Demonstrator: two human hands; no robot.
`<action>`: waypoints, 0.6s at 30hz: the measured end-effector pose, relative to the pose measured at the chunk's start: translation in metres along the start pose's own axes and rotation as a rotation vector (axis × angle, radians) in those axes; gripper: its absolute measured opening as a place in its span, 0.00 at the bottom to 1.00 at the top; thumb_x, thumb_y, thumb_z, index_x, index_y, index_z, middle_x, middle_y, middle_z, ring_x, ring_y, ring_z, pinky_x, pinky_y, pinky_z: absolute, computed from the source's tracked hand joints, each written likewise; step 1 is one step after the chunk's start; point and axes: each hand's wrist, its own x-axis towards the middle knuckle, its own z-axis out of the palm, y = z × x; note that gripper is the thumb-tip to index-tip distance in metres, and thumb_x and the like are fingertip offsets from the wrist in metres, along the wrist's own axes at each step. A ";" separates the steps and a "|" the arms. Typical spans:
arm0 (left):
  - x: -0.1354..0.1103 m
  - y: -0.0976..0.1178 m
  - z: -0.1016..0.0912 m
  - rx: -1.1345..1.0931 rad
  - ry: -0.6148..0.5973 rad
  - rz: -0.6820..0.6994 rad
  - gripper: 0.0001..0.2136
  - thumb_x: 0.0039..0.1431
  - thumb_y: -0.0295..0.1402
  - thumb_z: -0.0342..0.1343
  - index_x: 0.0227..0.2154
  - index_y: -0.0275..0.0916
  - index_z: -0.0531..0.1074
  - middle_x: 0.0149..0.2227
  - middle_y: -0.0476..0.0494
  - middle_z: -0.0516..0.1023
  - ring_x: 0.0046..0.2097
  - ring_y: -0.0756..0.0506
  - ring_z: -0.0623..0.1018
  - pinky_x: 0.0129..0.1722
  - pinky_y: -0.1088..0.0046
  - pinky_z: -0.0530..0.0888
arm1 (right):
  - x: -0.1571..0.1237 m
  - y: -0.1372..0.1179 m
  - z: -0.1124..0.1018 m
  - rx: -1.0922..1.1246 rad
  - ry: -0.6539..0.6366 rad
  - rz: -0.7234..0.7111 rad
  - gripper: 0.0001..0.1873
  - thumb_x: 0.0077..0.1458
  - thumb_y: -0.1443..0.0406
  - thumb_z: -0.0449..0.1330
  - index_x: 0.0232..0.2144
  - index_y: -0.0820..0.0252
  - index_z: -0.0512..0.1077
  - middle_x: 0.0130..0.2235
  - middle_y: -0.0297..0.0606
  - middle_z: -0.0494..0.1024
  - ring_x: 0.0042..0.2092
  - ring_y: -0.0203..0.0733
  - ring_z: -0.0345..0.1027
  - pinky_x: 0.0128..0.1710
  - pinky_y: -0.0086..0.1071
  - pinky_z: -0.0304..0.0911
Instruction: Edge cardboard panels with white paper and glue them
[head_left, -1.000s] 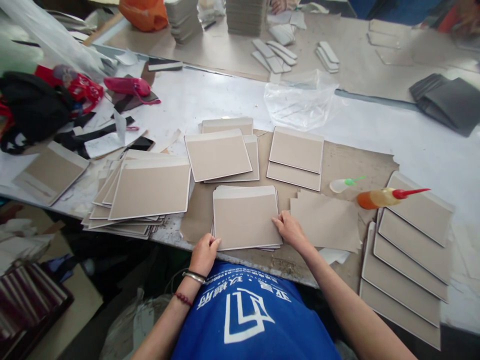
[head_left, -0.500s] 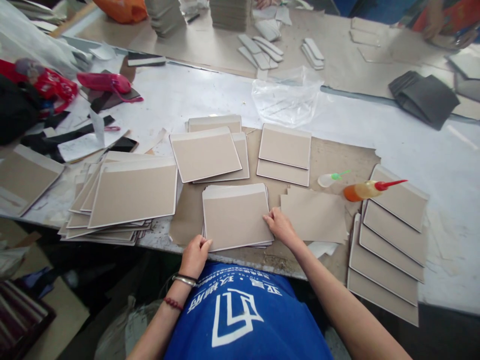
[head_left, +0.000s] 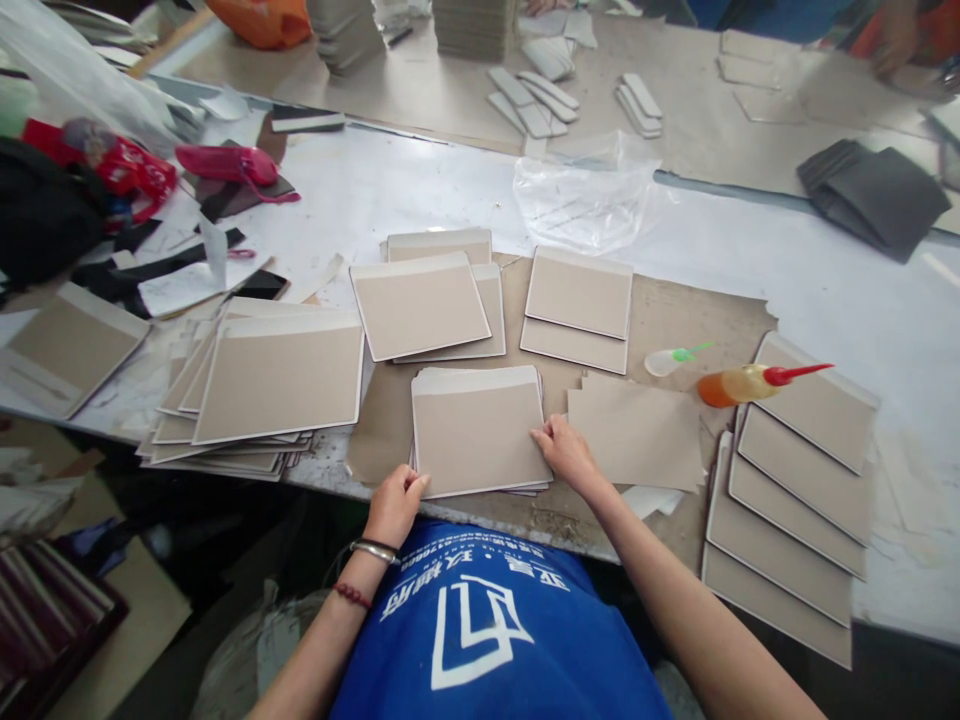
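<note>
In front of me lies a small stack of beige cardboard panels with a pale strip along the far edge and thin dark borders. My left hand pinches its near left corner, thumb on top. At the right edge, my right hand has its fingers closed on the side of the top panel. Just right of that hand lies a plain beige sheet. Beyond the stack are more overlapping panels and a pair of smaller panels. The undersides of my fingers are hidden.
A bottle of amber liquid with a red nozzle and a small green-tipped bottle lie to the right, near fanned panels. A panel pile stands left. Clear plastic lies behind. Another person's arm shows far right.
The whole view has shifted slightly, so things appear a little further right. Both hands keep their places on the cardboard stack.
</note>
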 end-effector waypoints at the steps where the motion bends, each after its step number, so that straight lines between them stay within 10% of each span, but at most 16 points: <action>1: 0.000 -0.001 0.001 -0.006 0.006 0.004 0.11 0.49 0.39 0.47 0.17 0.41 0.59 0.16 0.54 0.63 0.23 0.49 0.66 0.26 0.74 0.60 | 0.000 0.000 0.000 0.000 0.001 -0.001 0.06 0.54 0.64 0.53 0.27 0.58 0.61 0.26 0.33 0.67 0.29 0.37 0.60 0.29 0.27 0.50; 18: 0.000 -0.006 0.005 -0.078 0.009 -0.025 0.11 0.50 0.40 0.47 0.18 0.40 0.59 0.16 0.53 0.64 0.23 0.49 0.67 0.25 0.75 0.62 | 0.001 0.000 0.001 -0.004 0.001 0.002 0.07 0.53 0.64 0.53 0.25 0.57 0.60 0.23 0.31 0.65 0.27 0.37 0.60 0.27 0.27 0.49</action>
